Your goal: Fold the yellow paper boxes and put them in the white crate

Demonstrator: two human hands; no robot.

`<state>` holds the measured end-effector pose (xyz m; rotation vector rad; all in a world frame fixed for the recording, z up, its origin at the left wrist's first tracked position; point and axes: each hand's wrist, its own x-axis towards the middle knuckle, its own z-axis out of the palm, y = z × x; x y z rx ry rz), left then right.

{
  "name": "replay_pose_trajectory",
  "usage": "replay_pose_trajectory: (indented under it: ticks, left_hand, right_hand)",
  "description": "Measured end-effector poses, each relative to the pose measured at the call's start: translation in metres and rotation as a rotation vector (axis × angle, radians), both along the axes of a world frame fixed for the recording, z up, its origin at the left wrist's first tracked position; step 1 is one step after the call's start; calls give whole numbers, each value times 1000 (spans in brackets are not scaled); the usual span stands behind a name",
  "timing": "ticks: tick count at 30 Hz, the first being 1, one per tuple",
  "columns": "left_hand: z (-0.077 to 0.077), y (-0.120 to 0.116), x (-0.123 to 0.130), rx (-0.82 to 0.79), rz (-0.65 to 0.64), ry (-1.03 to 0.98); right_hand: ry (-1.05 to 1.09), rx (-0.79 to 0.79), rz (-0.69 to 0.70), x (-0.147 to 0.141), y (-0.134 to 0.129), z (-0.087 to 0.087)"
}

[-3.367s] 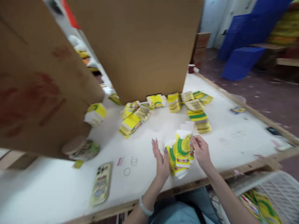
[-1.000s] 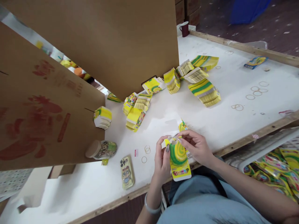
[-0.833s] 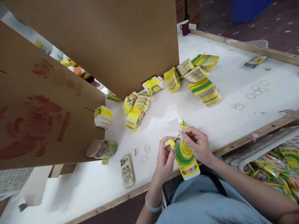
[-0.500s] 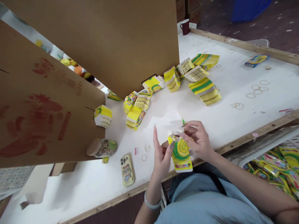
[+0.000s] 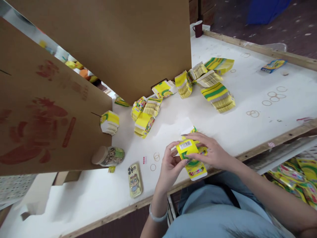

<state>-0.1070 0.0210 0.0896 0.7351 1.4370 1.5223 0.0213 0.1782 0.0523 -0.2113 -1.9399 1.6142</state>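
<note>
Near the table's front edge, a small yellow and green printed carton (image 5: pixel 197 172) is held between both hands. Its barcode panel (image 5: pixel 187 147) faces up at the far end. My left hand (image 5: pixel 171 165) grips the carton from the left, thumb on the printed front. From the right, my right hand (image 5: pixel 213 149) has its thumb across the front and its fingers over the far end. Just beyond the hands lies a white card piece (image 5: pixel 184 125) with a yellow and green edge, partly hidden by the fingers.
Fanned bundles of flat yellow cartons (image 5: pixel 219 97) lie along a tall cardboard sheet (image 5: pixel 138 49). To the left are a phone (image 5: pixel 135 181), a snack jar (image 5: pixel 113 156) and rubber bands (image 5: pixel 153 167). A blue box (image 5: pixel 273 65) and a mug (image 5: pixel 197 29) sit farther right.
The barcode panel now shows face up at the carton's far end, where a white opening showed before. My right hand has closed over that end, and my left index finger has curled in.
</note>
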Motion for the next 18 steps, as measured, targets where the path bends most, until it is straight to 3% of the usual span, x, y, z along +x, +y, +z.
replay_pose_trajectory:
  ticks: [4,8,13,15,18]
  left_hand:
    - [-1,-1,0,-32,-36,82]
    - [1,-1,-3,-20,-61,83]
    - [0,-1,1,24,-67,16]
    - [-2,0,7,14,-64,16]
    - [-7,5,12,0,-76,90]
  right_hand:
    - [-144,-259,124,2,-6,11]
    - [-174,-305,155,5,2,19]
    - [-79,-444,326,6,15,13]
    - [-51,-464,275,4,14,10]
    - [-32,-390,63,9,14,12]
